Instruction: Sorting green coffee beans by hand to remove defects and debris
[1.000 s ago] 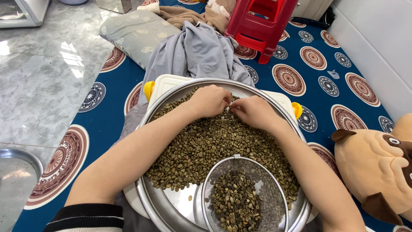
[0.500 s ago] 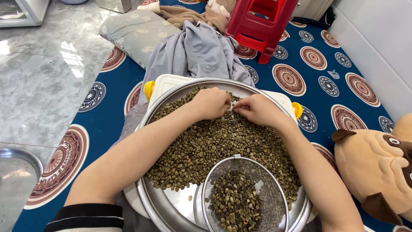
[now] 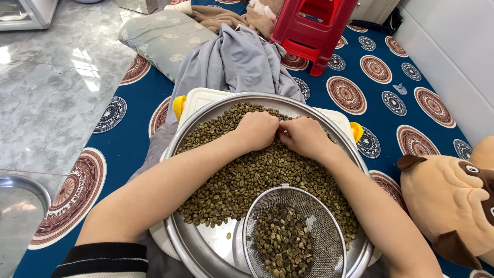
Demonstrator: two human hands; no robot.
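Your left hand (image 3: 258, 129) & right hand (image 3: 303, 136) touch, fingers curled on greenish-brown beans (image 3: 242, 180), 12 o'clock in round steel pan (image 3: 206, 246); grip unclear.

Olive-green beans (image 3: 247, 180) under the hands; beyond them, a grey cloth (image 3: 234, 64), a red stool (image 3: 311, 25) (the mat (image 3: 128, 139) is blue with brown circles).

pan (image 3: 206, 249): glossy metal | sieve (image 3: 324, 226): wire mesh | stool (image 3: 309, 31): shiny plastic

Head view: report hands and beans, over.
Left hand and right hand knuckles-down, side by side on the pile of greenish unroasted coffee beans in the round steel tray. Grip hidden. Round wire-mesh sieve of beans nearer the body, clear of hands.
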